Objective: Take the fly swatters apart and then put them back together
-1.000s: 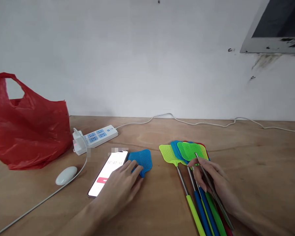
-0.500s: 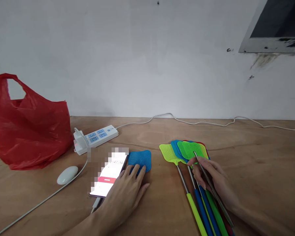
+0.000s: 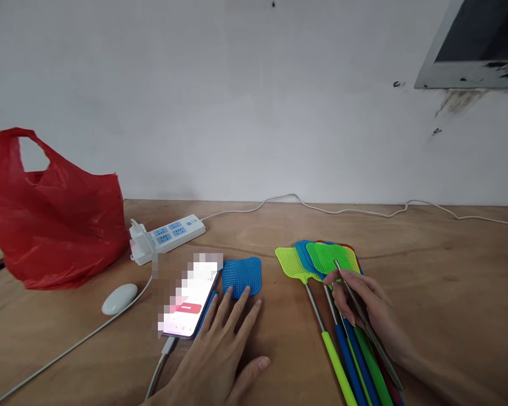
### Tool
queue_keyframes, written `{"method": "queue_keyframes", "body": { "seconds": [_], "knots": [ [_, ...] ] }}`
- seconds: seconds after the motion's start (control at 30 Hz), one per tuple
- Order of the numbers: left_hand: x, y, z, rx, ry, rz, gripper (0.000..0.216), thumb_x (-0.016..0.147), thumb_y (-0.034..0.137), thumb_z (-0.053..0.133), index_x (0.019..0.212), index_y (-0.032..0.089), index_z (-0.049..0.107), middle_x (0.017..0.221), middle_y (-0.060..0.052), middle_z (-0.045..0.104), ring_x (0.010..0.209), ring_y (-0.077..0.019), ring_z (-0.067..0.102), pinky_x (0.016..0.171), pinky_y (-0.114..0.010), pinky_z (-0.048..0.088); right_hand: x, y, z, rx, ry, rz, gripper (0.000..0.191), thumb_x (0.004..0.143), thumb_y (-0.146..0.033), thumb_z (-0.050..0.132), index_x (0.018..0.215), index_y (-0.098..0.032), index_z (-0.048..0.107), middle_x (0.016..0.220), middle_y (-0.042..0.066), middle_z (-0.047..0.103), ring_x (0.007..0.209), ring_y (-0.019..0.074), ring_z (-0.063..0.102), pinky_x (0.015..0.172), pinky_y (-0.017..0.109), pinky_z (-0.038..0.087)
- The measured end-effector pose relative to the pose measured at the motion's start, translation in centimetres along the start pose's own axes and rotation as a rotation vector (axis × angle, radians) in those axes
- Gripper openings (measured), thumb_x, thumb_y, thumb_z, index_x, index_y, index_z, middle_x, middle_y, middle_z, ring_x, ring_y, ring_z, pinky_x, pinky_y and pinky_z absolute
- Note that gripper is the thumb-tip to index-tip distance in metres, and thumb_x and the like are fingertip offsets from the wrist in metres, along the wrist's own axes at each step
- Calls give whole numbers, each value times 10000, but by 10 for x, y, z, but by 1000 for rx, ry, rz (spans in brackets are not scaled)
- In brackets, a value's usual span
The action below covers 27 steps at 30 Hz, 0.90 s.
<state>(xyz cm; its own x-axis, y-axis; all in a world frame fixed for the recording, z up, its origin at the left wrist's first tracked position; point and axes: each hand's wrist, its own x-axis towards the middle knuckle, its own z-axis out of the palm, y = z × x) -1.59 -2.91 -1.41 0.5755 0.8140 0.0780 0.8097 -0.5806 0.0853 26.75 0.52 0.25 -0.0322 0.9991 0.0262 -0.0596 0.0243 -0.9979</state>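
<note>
My left hand [image 3: 222, 344] lies with fingers spread, its fingertips at the lower edge of a blue fly swatter head [image 3: 241, 276]. A strip of blue shows along the right edge of the lit phone [image 3: 190, 304], just left of those fingers. In my right hand [image 3: 368, 310] a slim silver metal rod [image 3: 358, 307] is pinched, slanting down to the right; its exact kind cannot be made out. Beneath that hand lies a fanned pile of fly swatters, with a yellow-green head [image 3: 291, 263] and a green head [image 3: 327, 258] showing. Their coloured handles [image 3: 338, 366] run toward me.
A red plastic bag [image 3: 59, 225] stands at the left. Behind the phone is a white power strip [image 3: 169, 239] with a plugged-in charger. A white mouse-shaped object [image 3: 119, 299] sits beside a white cable [image 3: 80, 341]. Another thin cable [image 3: 342, 212] runs along the wall.
My left hand has drawn back toward me and its fingers have spread, uncovering more of the blue swatter head. The phone screen's display has changed. My right hand stays in place with the rod.
</note>
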Motion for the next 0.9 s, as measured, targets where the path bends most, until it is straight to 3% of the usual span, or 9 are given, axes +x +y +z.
{"method": "queue_keyframes", "body": {
  "seconds": [0.13, 0.4, 0.6, 0.73, 0.9],
  "knots": [
    [6, -1, -1, -48, -39, -19, 678, 1029, 567, 380, 1595, 233, 210, 1631, -118, 236, 1474, -426, 250, 1071, -688, 393, 0, 1, -1, -7, -19, -3, 456, 900, -630, 550, 878, -182, 632, 411, -66, 461, 377, 92, 306, 394, 238, 212],
    [5, -4, 3, -38, 40, 4, 691, 1023, 543, 433, 1600, 261, 179, 1637, -90, 243, 1481, -393, 265, 1102, -640, 395, -1, -2, 1, -5, -10, -7, 455, 903, -629, 550, 865, -184, 639, 412, -72, 446, 387, 91, 302, 398, 239, 210],
    [8, -5, 4, -18, 95, 37, 645, 1014, 549, 454, 1554, 216, 342, 1599, -103, 353, 1456, -365, 347, 1129, -601, 389, -2, -3, 0, 13, -9, 7, 450, 879, -632, 584, 853, -187, 654, 414, -70, 457, 389, 97, 300, 407, 249, 213],
    [11, -6, 2, 7, 66, -16, 667, 1009, 585, 428, 1500, 135, 430, 1562, -160, 407, 1424, -382, 399, 1064, -564, 478, -1, -3, -2, 53, 27, 2, 429, 885, -608, 602, 816, -190, 669, 413, -70, 450, 417, 98, 324, 485, 247, 307],
    [12, -6, 2, 15, 77, -34, 658, 1010, 582, 426, 1503, 146, 423, 1530, -163, 464, 1397, -381, 440, 1050, -548, 491, 1, -7, -2, 72, 115, 6, 476, 825, -645, 661, 669, -195, 656, 436, -55, 411, 490, 117, 375, 594, 251, 398]
  ]
}}
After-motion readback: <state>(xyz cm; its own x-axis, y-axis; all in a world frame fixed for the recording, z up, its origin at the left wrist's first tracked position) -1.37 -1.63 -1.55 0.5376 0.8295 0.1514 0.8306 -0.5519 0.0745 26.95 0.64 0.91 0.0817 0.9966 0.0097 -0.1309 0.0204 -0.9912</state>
